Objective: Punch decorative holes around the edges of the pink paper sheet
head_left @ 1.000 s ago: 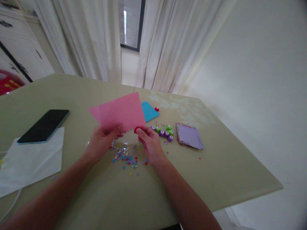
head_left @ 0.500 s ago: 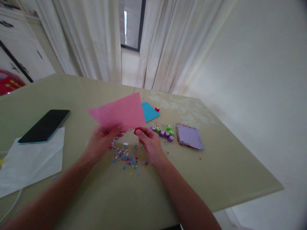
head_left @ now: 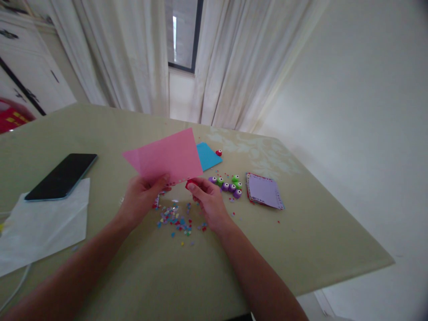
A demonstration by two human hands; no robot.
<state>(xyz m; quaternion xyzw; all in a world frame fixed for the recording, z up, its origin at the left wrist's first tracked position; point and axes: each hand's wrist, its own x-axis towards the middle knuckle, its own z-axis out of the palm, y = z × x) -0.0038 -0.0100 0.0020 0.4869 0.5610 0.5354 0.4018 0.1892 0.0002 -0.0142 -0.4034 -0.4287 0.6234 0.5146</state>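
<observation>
Left hand (head_left: 142,200) grip pinches the pink paper (head_left: 167,156); right hand (head_left: 207,201) apparently clamps a red punch (head_left: 190,183) on its edge.

Soft daylight comes at you through the sheer white curtains (head_left: 133,58) ahead, and the narrow window gap (head_left: 182,33) glares bright. Your forearms throw faint shadows on the pale green bench (head_left: 301,240). Everything looks slightly soft; the edges bend wide, corners darkening.
</observation>
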